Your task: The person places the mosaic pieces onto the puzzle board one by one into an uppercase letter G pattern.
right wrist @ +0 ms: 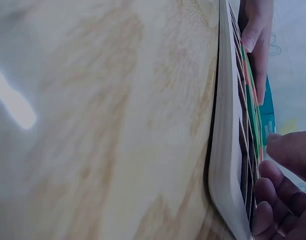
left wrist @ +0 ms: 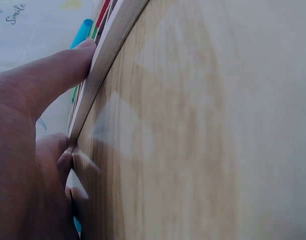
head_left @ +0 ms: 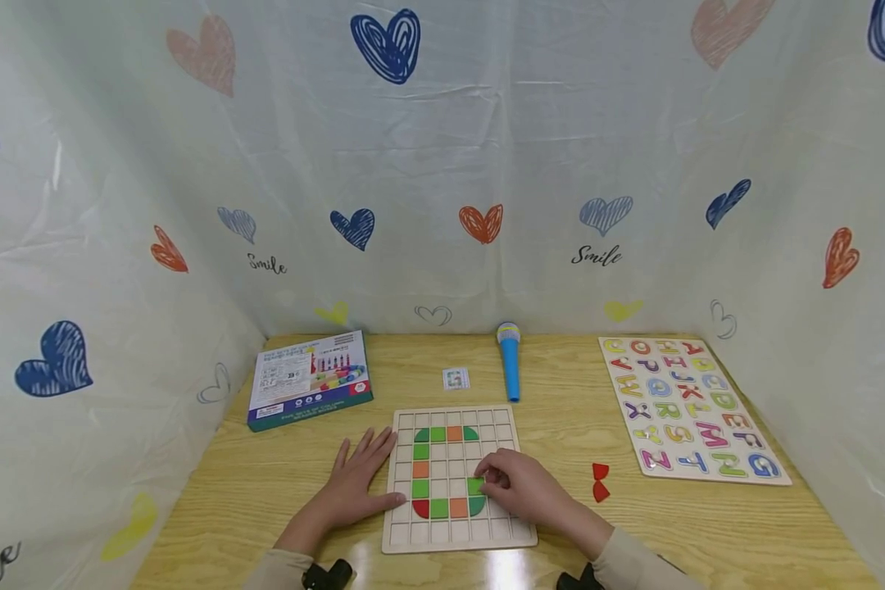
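A pale wooden grid board (head_left: 457, 537) lies on the table, with green, orange and red tiles set in a ring on its squares. My left hand (head_left: 357, 483) rests spread at the board's left side, its thumb (left wrist: 67, 70) pressing on the edge. Over the right part of the board, my right hand (head_left: 519, 487) has bent fingers, the tips right at a green tile (head_left: 475, 487) in the ring's right side. In the right wrist view its thumb (right wrist: 290, 150) stands a little off the curled fingertips; I cannot tell whether it pinches a tile.
Two red pieces (head_left: 601, 483) lie right of the board. Behind it are a small printed card (head_left: 456, 378) and a blue toy microphone (head_left: 511, 369). A boxed set (head_left: 310, 381) sits back left; an alphabet puzzle board (head_left: 696, 410) lies right. A heart-print curtain (head_left: 442, 164) surrounds the table.
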Tool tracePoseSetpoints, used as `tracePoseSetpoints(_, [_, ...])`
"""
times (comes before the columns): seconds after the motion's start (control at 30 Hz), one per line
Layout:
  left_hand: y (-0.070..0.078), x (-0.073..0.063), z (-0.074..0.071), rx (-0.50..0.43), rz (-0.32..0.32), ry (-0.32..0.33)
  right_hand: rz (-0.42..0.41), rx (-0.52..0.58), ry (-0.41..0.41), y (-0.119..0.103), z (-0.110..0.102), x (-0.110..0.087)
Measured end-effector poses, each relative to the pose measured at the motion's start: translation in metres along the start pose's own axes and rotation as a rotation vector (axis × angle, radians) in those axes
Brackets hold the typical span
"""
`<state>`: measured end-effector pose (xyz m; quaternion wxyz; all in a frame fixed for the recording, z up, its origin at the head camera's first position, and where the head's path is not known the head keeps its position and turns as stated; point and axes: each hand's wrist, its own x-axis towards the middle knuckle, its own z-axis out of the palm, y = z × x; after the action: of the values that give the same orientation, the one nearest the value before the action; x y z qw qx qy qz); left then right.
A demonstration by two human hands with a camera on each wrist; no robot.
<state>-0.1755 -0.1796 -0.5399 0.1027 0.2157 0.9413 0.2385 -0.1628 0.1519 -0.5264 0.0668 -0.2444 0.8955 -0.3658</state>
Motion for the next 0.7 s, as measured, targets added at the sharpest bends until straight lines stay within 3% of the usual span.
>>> tracePoseSetpoints(0.33, [0.003, 0.0, -0.001, -0.003, -0.01, -0.005, 0.065, -0.033, 0.127, 0.029, -0.031, -0.026])
tracePoseSetpoints(0.7, [0.001, 0.0, -0.001, -0.006, -0.008, 0.001, 0.168, -0.117, 0.213, 0.069, -0.073, -0.065])
